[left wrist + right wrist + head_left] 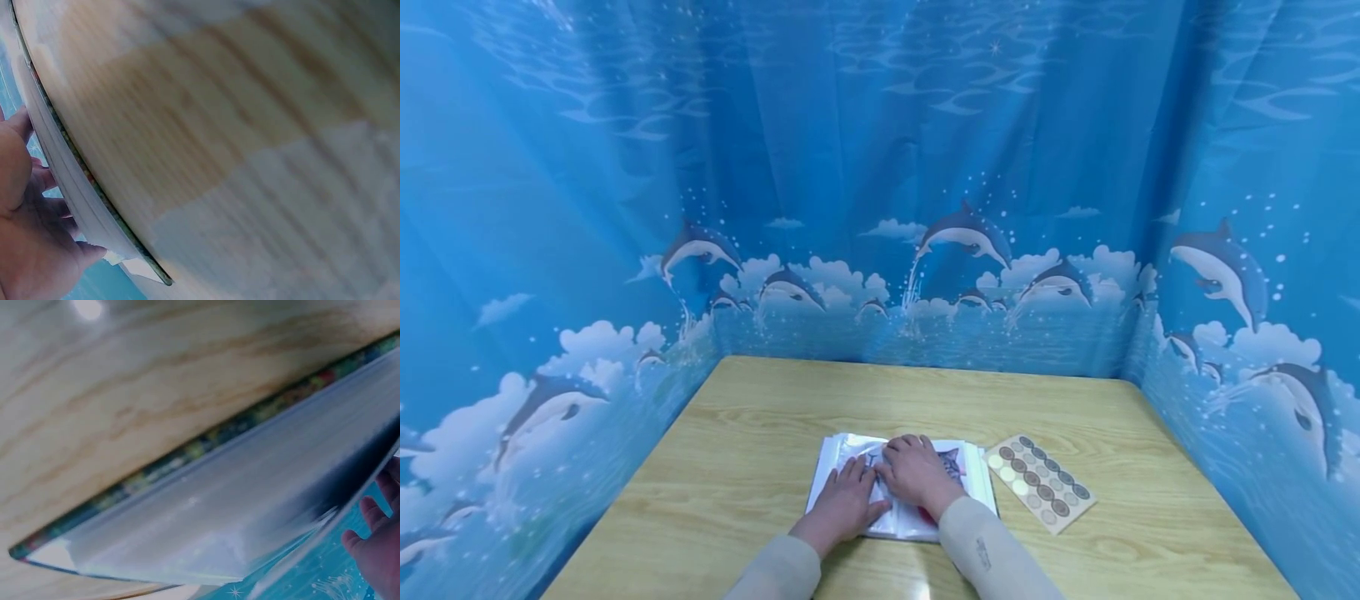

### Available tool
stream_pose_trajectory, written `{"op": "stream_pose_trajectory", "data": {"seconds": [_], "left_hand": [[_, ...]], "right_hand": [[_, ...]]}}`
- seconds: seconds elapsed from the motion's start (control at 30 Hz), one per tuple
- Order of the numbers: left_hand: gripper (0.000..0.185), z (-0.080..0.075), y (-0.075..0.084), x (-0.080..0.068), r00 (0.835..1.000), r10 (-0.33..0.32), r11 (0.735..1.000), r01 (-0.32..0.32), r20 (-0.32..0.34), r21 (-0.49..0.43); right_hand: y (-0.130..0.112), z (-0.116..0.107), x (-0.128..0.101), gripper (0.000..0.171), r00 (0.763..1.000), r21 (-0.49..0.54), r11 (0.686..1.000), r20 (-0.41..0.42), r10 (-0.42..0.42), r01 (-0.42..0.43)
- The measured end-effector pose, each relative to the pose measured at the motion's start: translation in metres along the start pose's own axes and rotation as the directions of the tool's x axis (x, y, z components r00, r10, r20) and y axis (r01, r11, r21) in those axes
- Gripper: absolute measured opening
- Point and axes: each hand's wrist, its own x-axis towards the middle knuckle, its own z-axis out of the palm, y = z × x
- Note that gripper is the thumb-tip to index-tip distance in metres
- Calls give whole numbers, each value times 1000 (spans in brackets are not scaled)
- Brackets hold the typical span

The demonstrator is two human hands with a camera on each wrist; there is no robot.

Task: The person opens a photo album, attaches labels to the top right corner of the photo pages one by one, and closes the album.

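Near the bench's (760, 417) front edge, the left hand (844, 502) and right hand (916, 472) lie flat, fingers straight and close together, pressing an open album of clear plastic sleeves (842, 454); a cat picture (951, 461) sits in one sleeve. Just right lies a sheet of round stickers (1040, 482). Behind hangs a dolphin curtain (880, 167).
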Motion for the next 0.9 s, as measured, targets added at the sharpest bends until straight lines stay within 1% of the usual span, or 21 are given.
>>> {"op": "stream_pose_trajectory", "data": {"seconds": [0.33,0.6,0.73,0.9], "left_hand": [[71,1,-1,1,1000,0,1000,0,0,-13],[73,2,-1,1,1000,17,1000,-17,-11,-7],[73,2,-1,1,1000,17,1000,-17,-6,7],[72,2,-1,1,1000,-1,1000,0,11,23]], "right_hand": [[5,8,0,56,1000,31,999,-5,-21,21],[6,9,3,65,1000,73,997,-20,-24,26],[6,11,4,69,999,92,995,-16,-30,32],[5,12,3,72,999,101,994,10,-36,35]]}}
